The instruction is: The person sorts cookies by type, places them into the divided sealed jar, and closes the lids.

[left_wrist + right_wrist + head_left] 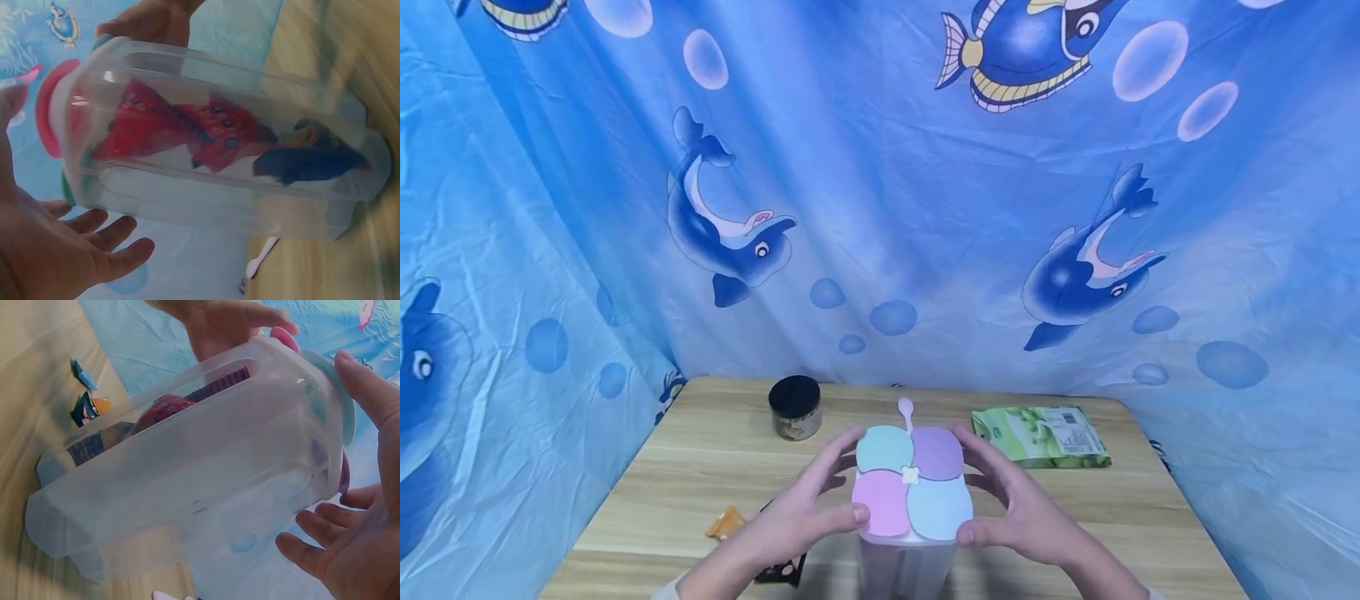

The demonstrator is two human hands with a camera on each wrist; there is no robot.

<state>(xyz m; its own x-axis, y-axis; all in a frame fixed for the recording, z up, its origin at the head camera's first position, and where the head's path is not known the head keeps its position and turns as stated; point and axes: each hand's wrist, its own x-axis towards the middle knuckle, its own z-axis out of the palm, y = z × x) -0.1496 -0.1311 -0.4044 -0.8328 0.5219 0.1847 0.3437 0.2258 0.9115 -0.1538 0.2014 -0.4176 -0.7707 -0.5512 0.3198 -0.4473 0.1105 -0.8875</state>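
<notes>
A tall, clear plastic storage container (904, 571) stands upright on the table. Its lid has four rounded flaps in mint, purple, pink (880, 502) and light blue. From the left side my left hand (808, 508) holds the lid, thumb at the pink flap and index finger near the mint one. Opposite it, my right hand (1018, 504) grips the lid's right side, thumb by the light blue flap and index finger by the purple. Through the container's wall, red packets (219, 128) and a dark blue packet (306, 164) show in one compartment.
Behind the container lies a pale pink spoon (906, 410). A black-lidded jar (795, 408) stands at the back left, and a green packet (1041, 437) lies at the back right. Partly behind my left arm are an orange packet (726, 523) and a dark packet (788, 572).
</notes>
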